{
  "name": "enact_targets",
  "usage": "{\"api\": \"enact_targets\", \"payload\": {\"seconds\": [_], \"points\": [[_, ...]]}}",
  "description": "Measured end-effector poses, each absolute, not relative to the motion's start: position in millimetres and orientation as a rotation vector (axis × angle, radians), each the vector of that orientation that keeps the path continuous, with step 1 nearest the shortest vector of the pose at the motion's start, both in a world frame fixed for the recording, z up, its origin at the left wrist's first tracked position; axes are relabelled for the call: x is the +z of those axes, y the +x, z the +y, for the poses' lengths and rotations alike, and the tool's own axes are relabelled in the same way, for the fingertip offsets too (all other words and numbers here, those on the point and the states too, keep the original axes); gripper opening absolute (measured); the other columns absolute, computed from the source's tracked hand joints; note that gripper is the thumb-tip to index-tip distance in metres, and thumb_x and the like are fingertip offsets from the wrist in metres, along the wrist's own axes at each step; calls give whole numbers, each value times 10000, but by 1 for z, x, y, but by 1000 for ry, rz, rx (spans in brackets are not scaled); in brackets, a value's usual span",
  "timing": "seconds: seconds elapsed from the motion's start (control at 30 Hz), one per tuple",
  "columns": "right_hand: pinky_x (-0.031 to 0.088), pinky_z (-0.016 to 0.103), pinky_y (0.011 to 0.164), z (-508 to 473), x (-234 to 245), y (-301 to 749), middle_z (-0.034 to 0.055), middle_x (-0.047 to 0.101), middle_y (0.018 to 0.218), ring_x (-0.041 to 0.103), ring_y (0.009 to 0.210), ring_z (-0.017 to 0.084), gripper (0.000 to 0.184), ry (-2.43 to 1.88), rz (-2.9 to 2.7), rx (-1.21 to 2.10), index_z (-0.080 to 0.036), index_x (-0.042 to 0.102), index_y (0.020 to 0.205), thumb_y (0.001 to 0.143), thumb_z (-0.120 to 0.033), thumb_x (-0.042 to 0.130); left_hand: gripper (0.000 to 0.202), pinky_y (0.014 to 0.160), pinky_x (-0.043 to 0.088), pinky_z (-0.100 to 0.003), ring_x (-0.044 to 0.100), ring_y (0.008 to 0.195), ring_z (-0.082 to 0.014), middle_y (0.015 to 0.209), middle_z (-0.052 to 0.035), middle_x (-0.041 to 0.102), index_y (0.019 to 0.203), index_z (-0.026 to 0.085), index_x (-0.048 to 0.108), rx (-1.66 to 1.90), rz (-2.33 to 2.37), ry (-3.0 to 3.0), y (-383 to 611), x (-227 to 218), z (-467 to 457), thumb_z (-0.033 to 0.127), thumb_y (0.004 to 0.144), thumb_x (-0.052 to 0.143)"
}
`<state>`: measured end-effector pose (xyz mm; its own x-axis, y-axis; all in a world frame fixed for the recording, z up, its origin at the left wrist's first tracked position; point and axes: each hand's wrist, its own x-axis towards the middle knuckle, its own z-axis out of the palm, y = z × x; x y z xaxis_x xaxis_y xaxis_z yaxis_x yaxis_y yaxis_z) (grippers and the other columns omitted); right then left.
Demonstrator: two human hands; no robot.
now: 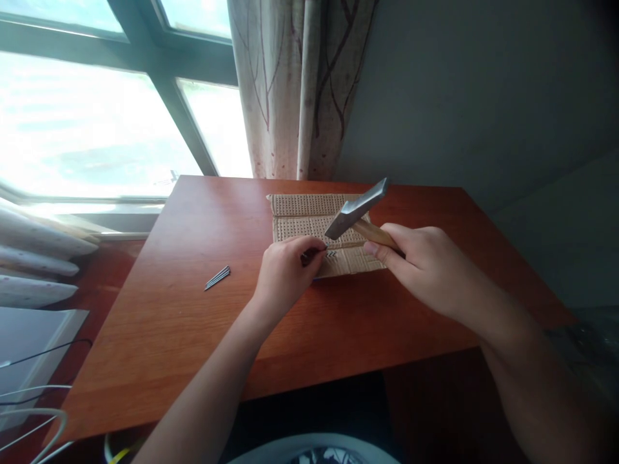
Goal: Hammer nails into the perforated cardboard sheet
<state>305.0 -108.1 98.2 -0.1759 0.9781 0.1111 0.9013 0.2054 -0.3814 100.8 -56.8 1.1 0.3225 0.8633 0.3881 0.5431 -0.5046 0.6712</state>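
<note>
A piece of brown cardboard [309, 216] dotted with rows of small holes lies on the wooden table [193, 322]. My right hand [425, 267] is closed round the wooden handle of a hammer [355, 209], whose metal head hangs just above the cardboard. My left hand [285, 270] rests at the cardboard's near edge, fingers pinched on a nail [314, 254] that is mostly hidden. A few more nails stand in a short row [331, 255] beside it. Several loose nails [217, 277] lie on the table to the left.
A window [97, 116] and a patterned curtain [300, 90] stand behind the table, with a grey wall [483, 96] to the right. White slats [33, 264] and cables [29, 386] are at the far left. A round white object [314, 451] sits below the table's near edge.
</note>
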Motion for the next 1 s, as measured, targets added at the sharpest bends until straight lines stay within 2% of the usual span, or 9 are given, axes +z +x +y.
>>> {"api": "enact_targets", "payload": {"seconds": [0.1, 0.27, 0.37, 0.6, 0.8, 1.0], "points": [[214, 303, 502, -110, 100, 304, -30, 476, 515, 410, 463, 120, 405, -1744, -2137, 322, -221, 383, 646, 961, -437, 517, 79, 585, 461, -232, 653, 660, -141, 760, -1, 738, 833, 213, 717, 1023, 1243, 2163, 101, 2, -57, 182, 811, 647], [250, 297, 537, -107, 93, 301, -7, 561, 599, 497, 545, 144, 336, -1860, -2231, 405, -223, 479, 711, 975, -430, 475, 84, 601, 457, -236, 652, 668, -142, 765, 3, 738, 839, 211, 720, 991, 1265, 2161, 101, 2, -56, 176, 810, 649], [262, 297, 560, -106, 91, 300, -4, 583, 625, 522, 577, 151, 325, -1894, -2241, 411, -222, 487, 726, 982, -420, 455, 82, 610, 458, -238, 657, 682, -145, 774, 3, 740, 839, 211, 717, 991, 1272, 2158, 101, 1, -56, 172, 811, 650], [244, 299, 538, -110, 98, 300, -18, 540, 584, 483, 536, 138, 352, -1904, -2182, 366, -224, 428, 692, 971, -435, 466, 66, 612, 463, -245, 657, 682, -148, 761, 11, 734, 836, 219, 714, 983, 1277, 2157, 101, 1, -56, 191, 813, 658], [260, 301, 559, -108, 92, 300, -1, 586, 638, 527, 583, 152, 311, -1933, -2249, 394, -223, 479, 726, 975, -408, 457, 94, 616, 466, -250, 659, 697, -152, 794, 4, 741, 845, 222, 721, 953, 1280, 2181, 101, 1, -56, 178, 813, 645], [246, 294, 541, -110, 95, 302, -18, 562, 599, 494, 552, 140, 341, -1905, -2202, 384, -224, 458, 704, 974, -432, 467, 113, 621, 478, -252, 668, 710, -150, 805, 13, 742, 857, 224, 714, 945, 1243, 2178, 98, 5, -56, 158, 810, 634]]}}
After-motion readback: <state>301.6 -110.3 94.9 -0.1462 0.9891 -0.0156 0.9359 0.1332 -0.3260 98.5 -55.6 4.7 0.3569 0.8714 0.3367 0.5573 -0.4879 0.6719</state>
